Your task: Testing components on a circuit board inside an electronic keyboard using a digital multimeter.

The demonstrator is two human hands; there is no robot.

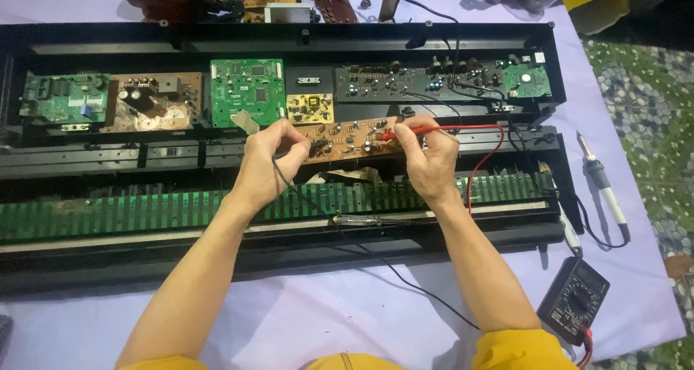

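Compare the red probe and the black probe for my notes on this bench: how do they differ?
The red probe is in the right hand; the black probe is in the left hand. The red probe's body shows, lying level toward the brown board; the black probe is mostly hidden by fingers. The red lead loops right; the black lead runs down the cloth. Both meet the same board.

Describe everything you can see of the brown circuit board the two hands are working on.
The brown circuit board is a long, narrow strip, copper-brown, studded with small dark and pale components. It lies roughly level, slightly tilted, across the middle of the opened black keyboard case, above the green key row. The left hand covers its left end, holding a black probe; the right hand presses a red probe onto its right part. Its far ends are hidden by the hands.
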